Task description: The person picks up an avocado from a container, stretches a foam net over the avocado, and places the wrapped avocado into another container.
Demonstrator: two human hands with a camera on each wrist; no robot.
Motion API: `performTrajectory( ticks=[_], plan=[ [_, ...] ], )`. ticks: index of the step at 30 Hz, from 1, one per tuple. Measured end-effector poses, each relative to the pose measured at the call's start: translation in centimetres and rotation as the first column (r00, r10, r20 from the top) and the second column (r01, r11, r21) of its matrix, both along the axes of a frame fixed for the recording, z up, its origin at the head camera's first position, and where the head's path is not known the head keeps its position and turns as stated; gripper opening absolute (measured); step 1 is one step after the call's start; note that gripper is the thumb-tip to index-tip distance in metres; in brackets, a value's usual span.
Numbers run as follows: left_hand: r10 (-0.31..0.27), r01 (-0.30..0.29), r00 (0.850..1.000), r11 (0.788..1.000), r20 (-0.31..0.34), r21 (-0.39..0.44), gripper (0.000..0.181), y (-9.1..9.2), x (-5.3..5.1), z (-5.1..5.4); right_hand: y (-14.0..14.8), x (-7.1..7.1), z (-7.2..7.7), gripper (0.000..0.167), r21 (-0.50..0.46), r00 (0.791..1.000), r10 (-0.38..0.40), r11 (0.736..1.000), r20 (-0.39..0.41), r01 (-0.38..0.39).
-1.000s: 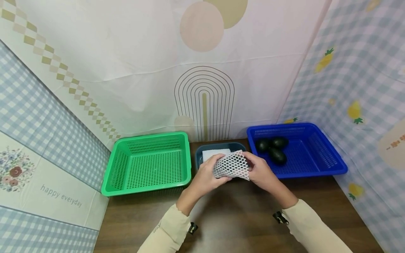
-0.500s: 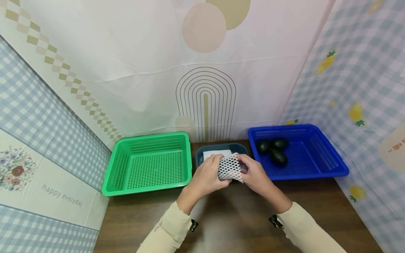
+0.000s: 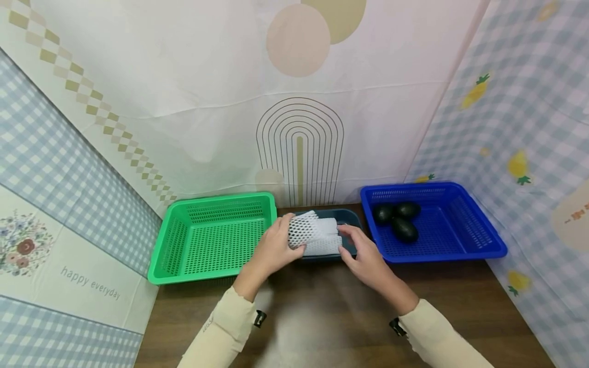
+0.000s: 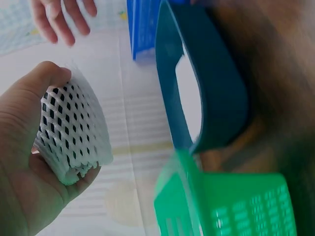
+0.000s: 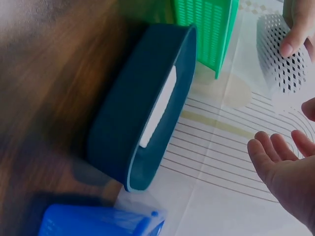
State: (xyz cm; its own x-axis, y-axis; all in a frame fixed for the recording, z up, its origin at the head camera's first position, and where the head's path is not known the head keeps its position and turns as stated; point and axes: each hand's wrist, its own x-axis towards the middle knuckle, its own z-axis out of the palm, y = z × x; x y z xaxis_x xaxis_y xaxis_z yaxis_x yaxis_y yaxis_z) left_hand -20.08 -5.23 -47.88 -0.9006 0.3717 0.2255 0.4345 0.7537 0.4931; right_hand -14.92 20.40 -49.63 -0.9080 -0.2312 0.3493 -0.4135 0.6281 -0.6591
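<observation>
My left hand (image 3: 271, 248) grips a white foam fruit net (image 3: 301, 231), thumb on the near side and fingers on the far side. Dark skin shows through the mesh in the left wrist view, so an avocado (image 4: 64, 123) seems to be inside the net. To the right, my right hand (image 3: 365, 258) holds nothing; its fingers are loosely bent and apart from the wrapped fruit in the right wrist view. Below both hands stands a dark teal tray (image 3: 354, 219), with more white foam nets (image 3: 324, 247) lying in it.
A green basket (image 3: 155, 266) stands to the left on the brown wooden table (image 3: 322, 327). On the right is a blue basket (image 3: 460, 230) with three dark avocados (image 3: 405, 229) at its left side. Patterned cloth walls (image 3: 207, 143) close off the back and sides.
Both hands were on the foam net before. My right hand has let go of it, and my left hand has moved left with the wrapped fruit.
</observation>
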Motion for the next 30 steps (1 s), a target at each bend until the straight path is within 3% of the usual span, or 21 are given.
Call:
performTrajectory(
  ticks=[6,10,16,20,26,30],
  plan=[
    [0.094,-0.095,0.995,0.994,0.038,0.044,0.081,-2.5,-1.4,0.3,-1.7,-0.2,-0.8,0.05,0.07,0.995,0.074,0.995,-0.064,-0.07],
    [0.166,-0.17,0.984,0.984,0.07,0.055,0.082,-4.1,-2.6,0.6,-3.7,-0.6,-1.0,0.052,0.186,0.979,0.181,0.969,-0.097,-0.161],
    [0.227,-0.236,0.966,0.97,0.127,0.062,0.083,-6.2,-4.3,0.7,-6.6,-0.7,-1.0,0.054,0.307,0.928,0.35,0.904,-0.128,-0.298],
    [0.279,-0.288,0.945,0.957,0.169,0.032,0.083,-7.4,-5.4,0.0,-8.2,-0.6,-1.6,0.057,0.363,0.896,0.425,0.861,-0.125,-0.357],
    [0.335,-0.352,0.9,0.936,0.28,0.011,0.086,-8.6,-6.8,-1.2,-10.2,-0.7,-3.0,0.066,0.521,0.88,0.47,0.767,-0.061,-0.374],
    [0.335,-0.359,0.884,0.933,0.326,0.015,0.093,-9.1,-7.6,-1.9,-10.9,-0.8,-4.0,0.071,0.608,0.88,0.474,0.708,-0.034,-0.358]
  ],
)
